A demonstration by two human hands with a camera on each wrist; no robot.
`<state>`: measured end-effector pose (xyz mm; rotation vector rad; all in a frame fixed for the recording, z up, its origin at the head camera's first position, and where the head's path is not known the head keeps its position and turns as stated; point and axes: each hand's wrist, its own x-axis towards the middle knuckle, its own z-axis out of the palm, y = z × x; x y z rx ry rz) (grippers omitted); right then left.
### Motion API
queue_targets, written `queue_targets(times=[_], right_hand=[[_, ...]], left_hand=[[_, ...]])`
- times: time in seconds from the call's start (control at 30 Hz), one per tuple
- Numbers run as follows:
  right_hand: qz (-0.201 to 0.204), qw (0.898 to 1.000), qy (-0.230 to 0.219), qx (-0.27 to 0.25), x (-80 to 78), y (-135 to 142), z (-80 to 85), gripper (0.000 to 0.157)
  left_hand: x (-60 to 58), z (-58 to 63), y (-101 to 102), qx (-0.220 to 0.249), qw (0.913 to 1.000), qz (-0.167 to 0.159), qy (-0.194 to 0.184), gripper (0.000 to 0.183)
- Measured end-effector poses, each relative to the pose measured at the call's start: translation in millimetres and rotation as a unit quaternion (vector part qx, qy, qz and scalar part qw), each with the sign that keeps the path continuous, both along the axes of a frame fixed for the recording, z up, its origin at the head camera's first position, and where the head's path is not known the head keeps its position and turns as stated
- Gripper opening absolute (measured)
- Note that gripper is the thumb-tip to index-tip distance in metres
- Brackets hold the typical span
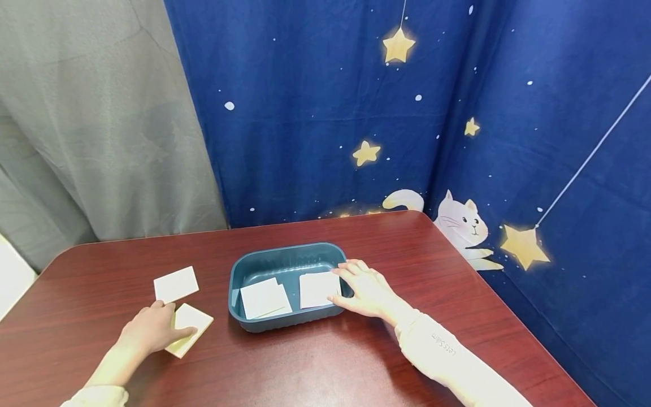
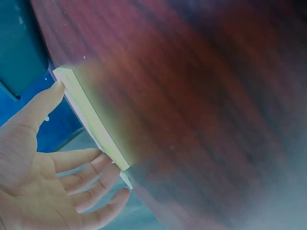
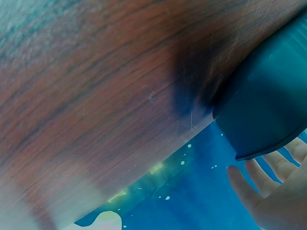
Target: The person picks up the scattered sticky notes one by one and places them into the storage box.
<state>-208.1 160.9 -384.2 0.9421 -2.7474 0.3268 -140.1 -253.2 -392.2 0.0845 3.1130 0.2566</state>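
Note:
My left hand pinches a thick stack of pale notes on the table, thumb at one end and fingers at the other. In the left wrist view, the edge of the pale-yellow stack shows between the thumb and fingertips. Beyond that hand lies a white card. My right hand reaches over the right end of a dark teal plastic container, its fingers extended at the rim. Its thumb is beside a white stack of notes; contact cannot be told. Overlapping white notes lie in the container's left part.
The reddish-brown wooden table has rounded far corners. Behind it hang a grey curtain and a blue curtain with stars and a white cat.

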Motion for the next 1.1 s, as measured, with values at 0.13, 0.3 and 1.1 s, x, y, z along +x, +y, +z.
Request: queue_targets(times=[0.13,0.3,1.1], right_hand=[[-0.001,1.000,0.001,0.000,-0.6,0,-0.3,0.062],[0.000,1.000,0.001,-0.005,-0.4,0,0.6,0.062],[0.006,1.000,-0.007,-0.007,0.8,-1,2.0,0.062]], left_hand=[[-0.5,2.6,-1,-0.008,0.9999,-0.005,-0.005,0.054],[-2.1,4.0,0,-0.011,0.9999,-0.013,0.000,0.050],[-5.8,-5.9,-5,0.045,0.9985,-0.031,0.008,0.057]])
